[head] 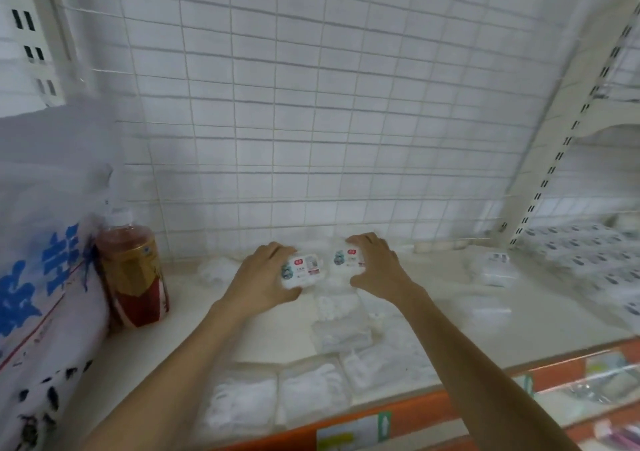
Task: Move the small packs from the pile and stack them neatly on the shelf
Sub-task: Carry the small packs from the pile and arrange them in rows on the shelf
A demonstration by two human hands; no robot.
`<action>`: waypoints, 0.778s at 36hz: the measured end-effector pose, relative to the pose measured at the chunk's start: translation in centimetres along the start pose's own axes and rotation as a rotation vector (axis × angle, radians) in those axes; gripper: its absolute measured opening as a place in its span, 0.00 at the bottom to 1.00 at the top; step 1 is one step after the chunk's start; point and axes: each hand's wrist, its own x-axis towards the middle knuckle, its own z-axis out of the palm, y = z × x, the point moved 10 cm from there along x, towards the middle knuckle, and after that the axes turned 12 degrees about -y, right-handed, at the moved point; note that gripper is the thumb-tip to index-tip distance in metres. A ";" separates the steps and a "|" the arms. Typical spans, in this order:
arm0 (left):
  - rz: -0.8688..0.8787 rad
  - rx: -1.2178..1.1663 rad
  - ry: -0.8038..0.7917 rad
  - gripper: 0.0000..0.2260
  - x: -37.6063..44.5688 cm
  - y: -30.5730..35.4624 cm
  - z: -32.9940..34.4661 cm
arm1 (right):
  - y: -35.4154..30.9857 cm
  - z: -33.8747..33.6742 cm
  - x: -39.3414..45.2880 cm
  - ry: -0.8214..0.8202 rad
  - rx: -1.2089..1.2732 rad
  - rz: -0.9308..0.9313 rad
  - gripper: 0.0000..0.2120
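Observation:
My left hand grips a small white pack with a red label near the back of the cream shelf. Beside it, my right hand grips a second small pack. The two packs sit side by side, label up, low over the shelf; whether they touch it I cannot tell. More white packs lie flat in loose rows on the shelf in front of my hands. A pile of printed packs fills the shelf's right end.
A brown drink bottle with a red and gold label stands at the left, against a big white bag with blue print. A white wire grid backs the shelf. Loose packs lie at the right. An orange rail edges the shelf front.

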 end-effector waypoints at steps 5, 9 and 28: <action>0.106 -0.106 0.049 0.33 -0.1 3.7 -0.9 | 2.6 -2.6 -5.7 0.124 0.028 -0.030 0.33; 0.186 -0.153 0.022 0.33 0.2 8.1 -0.1 | 6.6 -4.5 -11.4 0.189 0.142 -0.031 0.33; 0.481 -0.205 -0.248 0.35 0.4 41.6 19.0 | 29.3 -10.0 -41.6 0.337 0.073 0.488 0.32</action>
